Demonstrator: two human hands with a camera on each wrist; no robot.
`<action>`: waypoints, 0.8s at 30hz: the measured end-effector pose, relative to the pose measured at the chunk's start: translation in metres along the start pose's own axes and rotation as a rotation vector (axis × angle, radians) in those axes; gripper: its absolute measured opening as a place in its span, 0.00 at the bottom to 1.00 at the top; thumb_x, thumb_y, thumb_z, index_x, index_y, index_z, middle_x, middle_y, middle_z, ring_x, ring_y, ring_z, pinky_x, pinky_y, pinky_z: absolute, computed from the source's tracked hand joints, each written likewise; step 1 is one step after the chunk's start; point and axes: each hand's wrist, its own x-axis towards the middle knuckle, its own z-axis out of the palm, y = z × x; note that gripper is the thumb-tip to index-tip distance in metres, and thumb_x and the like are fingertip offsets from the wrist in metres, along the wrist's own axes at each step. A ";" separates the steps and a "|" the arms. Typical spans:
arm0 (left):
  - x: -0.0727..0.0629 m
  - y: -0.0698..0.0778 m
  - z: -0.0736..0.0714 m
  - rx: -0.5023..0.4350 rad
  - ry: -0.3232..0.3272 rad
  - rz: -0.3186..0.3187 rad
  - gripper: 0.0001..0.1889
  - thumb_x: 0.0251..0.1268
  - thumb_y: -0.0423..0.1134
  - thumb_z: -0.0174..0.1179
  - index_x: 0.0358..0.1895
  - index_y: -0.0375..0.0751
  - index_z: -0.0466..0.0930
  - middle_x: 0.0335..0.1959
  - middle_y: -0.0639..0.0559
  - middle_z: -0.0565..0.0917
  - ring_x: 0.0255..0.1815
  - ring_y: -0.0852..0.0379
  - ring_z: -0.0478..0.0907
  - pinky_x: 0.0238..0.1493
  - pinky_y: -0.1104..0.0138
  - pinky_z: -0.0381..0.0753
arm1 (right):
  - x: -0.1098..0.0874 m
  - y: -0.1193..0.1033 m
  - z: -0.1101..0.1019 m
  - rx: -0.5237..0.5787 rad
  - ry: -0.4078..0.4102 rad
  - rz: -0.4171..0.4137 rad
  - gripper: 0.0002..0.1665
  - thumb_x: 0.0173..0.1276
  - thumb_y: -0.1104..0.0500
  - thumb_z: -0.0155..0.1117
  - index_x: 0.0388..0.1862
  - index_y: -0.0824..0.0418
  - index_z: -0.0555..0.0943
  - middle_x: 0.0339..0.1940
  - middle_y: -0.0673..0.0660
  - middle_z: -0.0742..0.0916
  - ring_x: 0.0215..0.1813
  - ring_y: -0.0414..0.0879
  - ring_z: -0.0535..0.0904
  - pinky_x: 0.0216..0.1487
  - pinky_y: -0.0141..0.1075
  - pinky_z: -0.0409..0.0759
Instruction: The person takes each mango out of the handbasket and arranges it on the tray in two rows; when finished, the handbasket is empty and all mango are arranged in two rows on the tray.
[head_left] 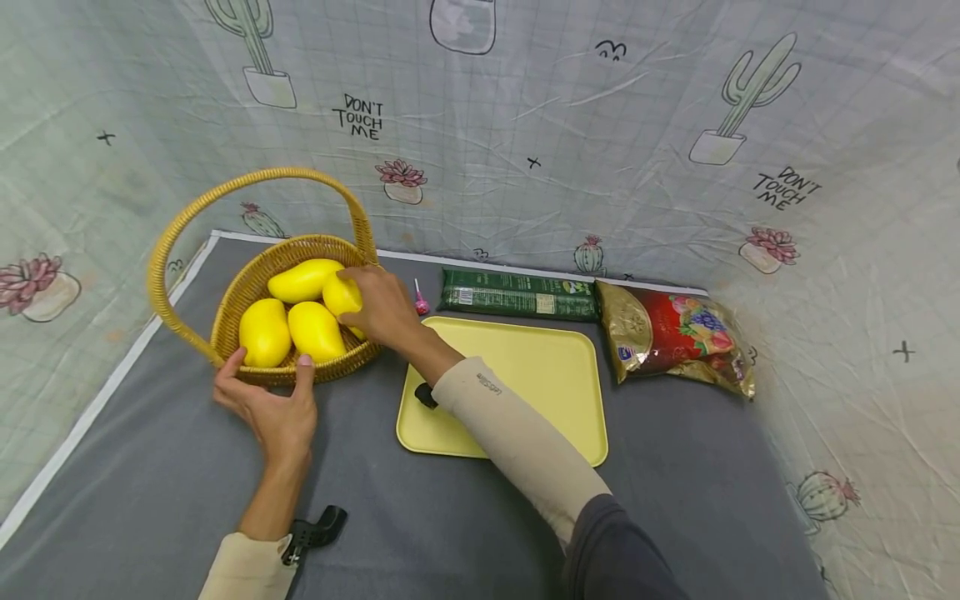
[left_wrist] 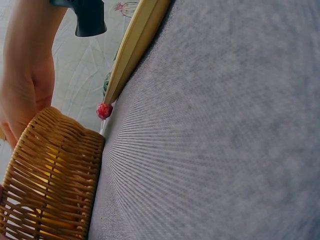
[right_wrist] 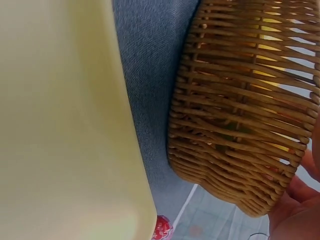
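A wicker basket (head_left: 348,364) with a tall arched handle stands at the left in the head view, holding several yellow mangoes (head_left: 264,333). My left hand (head_left: 273,412) grips the basket's near rim, its thumb and fingers spread along it. Over the right side of the basket, my right hand (head_left: 384,307) holds a mango (head_left: 342,293) between thumb and fingers, and part of that fruit is hidden by the hand. In the right wrist view the woven wall (right_wrist: 235,110) hides most of the fruit inside; the left wrist view shows the basket side (left_wrist: 55,180) too.
Right of the basket lies a yellow tray (head_left: 525,375), partly under my right forearm. A wrapped lollipop (head_left: 422,305) and a long green packet (head_left: 521,293) lie behind it. A red and gold bag (head_left: 675,337) sits at the right. A patterned cloth hangs behind the grey table.
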 end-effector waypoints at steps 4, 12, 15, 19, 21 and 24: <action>0.000 0.000 -0.001 0.001 0.004 0.000 0.38 0.64 0.46 0.74 0.72 0.55 0.60 0.73 0.52 0.55 0.81 0.55 0.51 0.82 0.59 0.48 | -0.004 0.001 -0.004 0.065 0.053 -0.029 0.40 0.66 0.47 0.80 0.75 0.51 0.78 0.71 0.51 0.84 0.70 0.48 0.81 0.70 0.38 0.76; 0.000 0.000 -0.001 -0.007 0.003 -0.002 0.40 0.63 0.42 0.74 0.73 0.51 0.60 0.73 0.52 0.54 0.81 0.54 0.51 0.83 0.57 0.47 | -0.016 0.003 -0.023 0.237 0.135 -0.065 0.39 0.65 0.50 0.81 0.75 0.51 0.79 0.73 0.51 0.83 0.73 0.46 0.78 0.73 0.35 0.74; 0.000 0.001 0.000 -0.008 0.005 -0.004 0.39 0.64 0.41 0.73 0.73 0.49 0.59 0.73 0.52 0.54 0.81 0.54 0.51 0.82 0.56 0.47 | -0.020 0.004 -0.032 0.290 0.142 -0.074 0.40 0.65 0.51 0.81 0.75 0.51 0.78 0.73 0.51 0.83 0.71 0.46 0.80 0.69 0.32 0.77; 0.001 0.002 0.001 -0.012 0.008 -0.009 0.39 0.64 0.39 0.72 0.74 0.43 0.58 0.73 0.49 0.54 0.82 0.52 0.50 0.83 0.55 0.46 | -0.027 0.009 -0.042 0.390 0.152 -0.087 0.40 0.65 0.54 0.81 0.75 0.52 0.78 0.73 0.53 0.83 0.70 0.46 0.80 0.67 0.30 0.78; 0.001 0.002 0.001 -0.015 0.006 -0.012 0.40 0.64 0.39 0.72 0.74 0.41 0.58 0.73 0.48 0.53 0.82 0.50 0.50 0.83 0.54 0.46 | -0.031 0.013 -0.047 0.448 0.151 -0.090 0.39 0.65 0.56 0.81 0.75 0.53 0.79 0.73 0.53 0.82 0.71 0.46 0.80 0.68 0.31 0.79; 0.001 0.001 0.001 -0.018 0.000 -0.013 0.40 0.64 0.39 0.72 0.74 0.42 0.58 0.73 0.49 0.53 0.82 0.51 0.50 0.83 0.54 0.46 | -0.039 0.022 -0.054 0.518 0.137 -0.087 0.40 0.64 0.58 0.81 0.75 0.53 0.78 0.74 0.53 0.82 0.74 0.46 0.78 0.70 0.33 0.78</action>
